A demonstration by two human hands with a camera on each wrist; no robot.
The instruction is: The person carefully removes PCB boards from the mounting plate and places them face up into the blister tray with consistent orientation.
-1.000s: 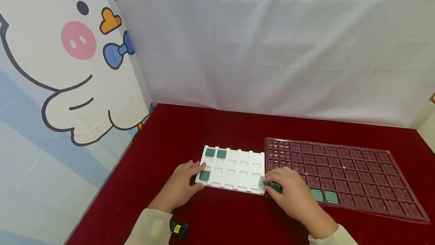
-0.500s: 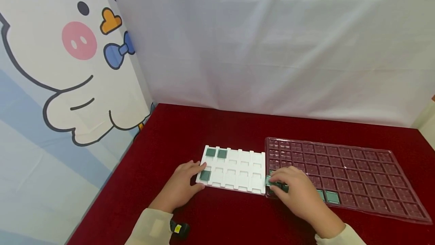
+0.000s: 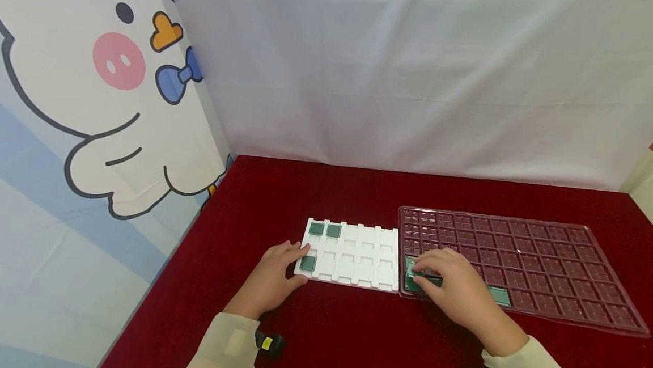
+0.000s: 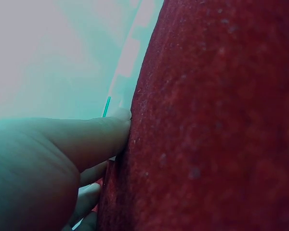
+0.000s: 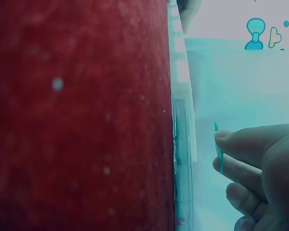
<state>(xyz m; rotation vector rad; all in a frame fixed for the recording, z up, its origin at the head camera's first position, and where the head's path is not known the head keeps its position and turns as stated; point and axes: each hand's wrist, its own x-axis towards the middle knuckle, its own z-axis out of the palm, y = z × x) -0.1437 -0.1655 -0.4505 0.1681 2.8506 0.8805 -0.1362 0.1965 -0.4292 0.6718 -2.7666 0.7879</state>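
Note:
My right hand (image 3: 456, 286) is over the lower left corner of the clear plastic tray (image 3: 541, 254). Its thumb and index finger pinch a thin green square chip (image 5: 219, 149), seen edge-on above the tray in the right wrist view. Green squares (image 3: 413, 284) show under and beside the fingertips, partly hidden by the hand; another green square (image 3: 499, 296) lies farther right in the bottom row. My left hand (image 3: 275, 277) rests at the left edge of the white slotted tray (image 3: 364, 252), fingers extended along it. Three green squares (image 3: 308, 263) sit in the white tray's left slots.
Both trays lie side by side on a dark red cloth (image 3: 326, 322), the white one left of the plastic one. A black object with a yellow mark (image 3: 267, 344) is by the left sleeve. White curtain (image 3: 408, 73) stands behind, and a cartoon-printed sheet (image 3: 102, 130) at left.
My right hand has moved right, from the white tray's right edge to over the plastic tray, still pinching the chip. My left hand and both trays stay in place.

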